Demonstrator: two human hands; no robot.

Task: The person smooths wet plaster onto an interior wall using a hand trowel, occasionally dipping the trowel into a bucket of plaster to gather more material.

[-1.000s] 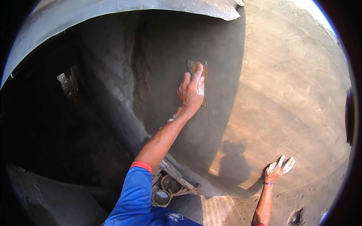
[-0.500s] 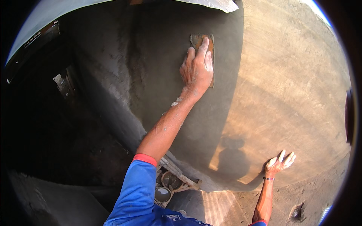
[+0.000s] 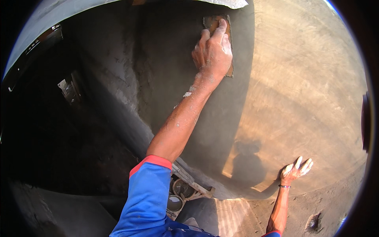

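My left hand (image 3: 213,53) is closed on a flat rectangular plastering float (image 3: 229,65), orange-brown and crusted with grey mortar. The float lies against the damp, smooth grey plaster of the wall (image 3: 205,122), high up in the shaded part. White and grey mortar flecks stick to my left wrist and forearm. Lower down at the right, my right hand (image 3: 292,172) rests on the sunlit plaster, fingers spread and whitened with dust, holding nothing. A dark beaded bracelet (image 3: 284,186) circles that wrist.
Below the wall, two round buckets (image 3: 174,203) stand beside a wooden scaffold piece (image 3: 197,189). A dark opening (image 3: 67,130) takes up the left side. A pale sheet (image 3: 233,3) hangs along the top edge. Rougher wall with a hole (image 3: 314,223) is at lower right.
My left hand has slid the float up the wall and slightly to the right. My right hand stays spread on the plaster, shifted only slightly in view.
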